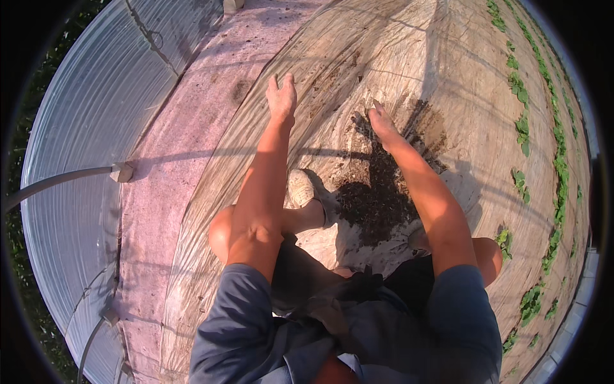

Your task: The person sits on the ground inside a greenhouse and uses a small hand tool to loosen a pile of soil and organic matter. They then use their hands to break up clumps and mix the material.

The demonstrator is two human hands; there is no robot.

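Both arms reach forward over a wrinkled, pale ground sheet [460,125] with dark soil [379,206] spilled on it. My left hand [282,96] is over the sheet, left of the soil, with its fingers and thumb apart and nothing visible in it. Over the upper edge of the soil is my right hand [381,121], its fingertips pointing up the picture; whether it holds anything cannot be made out. A light, dirt-stained shoe [301,188] stands on the sheet beside the soil. Shadows of the arms fall across the soil and sheet.
A pinkish ground cloth [163,192] runs along the left, beside a clear plastic film wall [72,134]. A curved pipe [62,181] meets a block [122,172] at the cloth's edge. Rows of low green plants [560,177] grow along the right.
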